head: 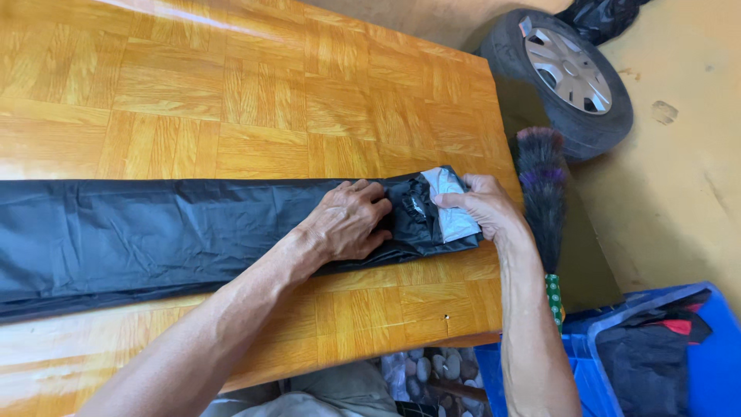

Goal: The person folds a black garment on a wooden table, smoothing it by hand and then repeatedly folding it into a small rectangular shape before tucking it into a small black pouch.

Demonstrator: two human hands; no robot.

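Observation:
A long black garment of thin shiny fabric [154, 232] lies folded into a narrow strip across the wooden table [255, 100]. Its right end is turned over, showing a grey lining [451, 220]. My left hand [347, 220] presses flat on the fabric just left of that fold, fingers spread. At the table's right edge my right hand [486, 205] grips the folded end, thumb on the grey lining.
A dark feather duster [542, 193] with a green patterned handle hangs beside the table's right edge. A car tyre with a silver hubcap [567, 73] leans at the back right. A blue crate [718, 363] with dark clothes stands at lower right. Pebbles show under the table.

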